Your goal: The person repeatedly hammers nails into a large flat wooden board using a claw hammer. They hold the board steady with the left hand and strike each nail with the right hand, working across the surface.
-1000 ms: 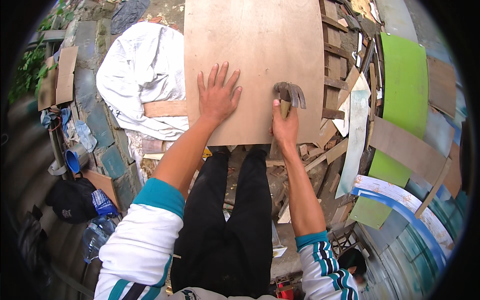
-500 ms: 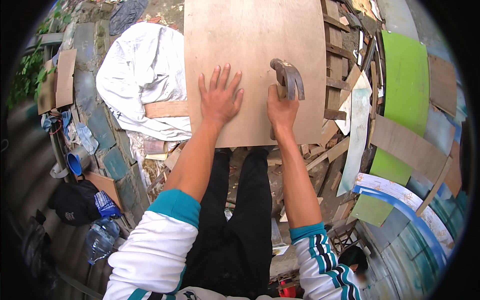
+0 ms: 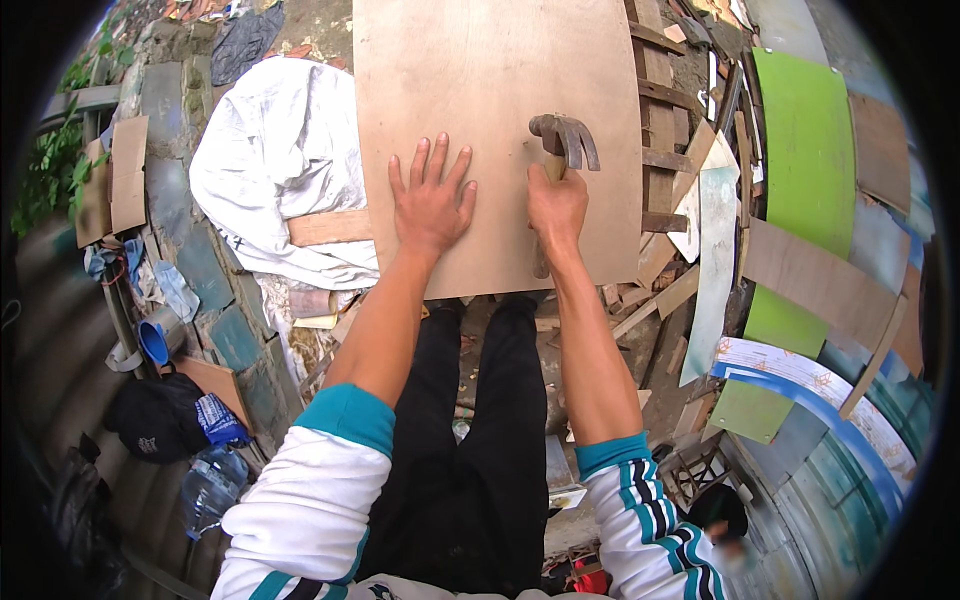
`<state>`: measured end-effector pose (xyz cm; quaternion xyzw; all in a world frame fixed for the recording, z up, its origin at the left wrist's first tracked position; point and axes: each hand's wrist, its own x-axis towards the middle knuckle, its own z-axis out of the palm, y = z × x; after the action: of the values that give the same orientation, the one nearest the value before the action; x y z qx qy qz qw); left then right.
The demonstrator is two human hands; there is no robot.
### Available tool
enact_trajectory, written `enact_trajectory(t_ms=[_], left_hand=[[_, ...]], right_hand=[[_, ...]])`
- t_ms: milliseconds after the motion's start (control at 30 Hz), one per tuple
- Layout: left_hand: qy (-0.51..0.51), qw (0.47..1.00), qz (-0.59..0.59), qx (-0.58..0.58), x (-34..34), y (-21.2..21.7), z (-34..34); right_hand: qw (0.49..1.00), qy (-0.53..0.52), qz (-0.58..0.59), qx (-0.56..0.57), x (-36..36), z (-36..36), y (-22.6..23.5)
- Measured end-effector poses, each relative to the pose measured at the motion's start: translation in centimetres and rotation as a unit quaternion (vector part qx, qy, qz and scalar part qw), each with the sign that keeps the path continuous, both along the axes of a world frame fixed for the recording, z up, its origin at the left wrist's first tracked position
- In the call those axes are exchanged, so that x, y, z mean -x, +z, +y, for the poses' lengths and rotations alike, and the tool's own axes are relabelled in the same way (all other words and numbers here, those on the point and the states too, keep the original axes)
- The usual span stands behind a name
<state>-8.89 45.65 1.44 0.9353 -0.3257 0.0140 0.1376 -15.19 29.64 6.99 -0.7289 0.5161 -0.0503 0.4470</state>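
Observation:
A plain light-brown plywood sheet [image 3: 490,90] lies in front of me, its near edge above my feet. My left hand [image 3: 433,205] rests flat on it, fingers spread, left of the middle. Over the right part of the sheet, my right hand [image 3: 558,208] is closed around the wooden handle of a claw hammer [image 3: 567,138]. The hammer's dark metal head points away from me, its claw turned to the right. The handle's end shows below my fist. A small dark spot marks the wood between my hands; I cannot make out what it is.
A white cloth [image 3: 275,165] lies left of the sheet, with a short wooden board [image 3: 328,228] across it. Slatted wood [image 3: 663,160] runs along the right side. Farther right are green panels [image 3: 805,170] and scrap wood. A water bottle [image 3: 213,490] and black bag [image 3: 155,418] lie lower left.
The hammer has tilted, its head turning so the claw points more to the right. My left hand stays flat on the sheet. The whole view has shifted slightly.

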Motion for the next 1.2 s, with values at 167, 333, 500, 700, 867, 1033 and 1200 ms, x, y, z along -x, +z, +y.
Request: enact_trajectory(t_ms=[167,333,500,700,867,1033,1200], left_hand=[[0.001,1.000,0.010,0.003,0.0,0.3,0.3],[-0.003,1.000,0.002,0.009,0.6,0.0,-0.2],[-0.002,1.000,0.019,0.004,-0.1,0.4,0.1],[-0.003,1.000,0.005,0.004,0.0,0.3,0.2],[-0.005,1.000,0.007,0.014,0.1,0.5,-0.3],[-0.002,1.000,-0.001,0.001,0.0,0.2,0.0],[-0.008,1.000,0.004,0.018,0.4,0.4,-1.0]], right_hand=[[0.992,-0.050,-0.104,0.053,0.9,1.5,1.3],[0.997,0.045,0.059,0.027,-0.6,-0.8,-0.7],[0.990,-0.047,-0.089,0.095,0.2,1.1,2.1],[0.994,0.035,0.097,-0.029,-0.3,-0.7,2.8],[0.997,0.029,-0.019,0.074,1.5,0.4,1.4],[0.998,0.047,0.036,0.030,-0.3,-0.9,3.9],[0.977,0.121,0.141,0.101,1.5,-2.2,-0.9]])
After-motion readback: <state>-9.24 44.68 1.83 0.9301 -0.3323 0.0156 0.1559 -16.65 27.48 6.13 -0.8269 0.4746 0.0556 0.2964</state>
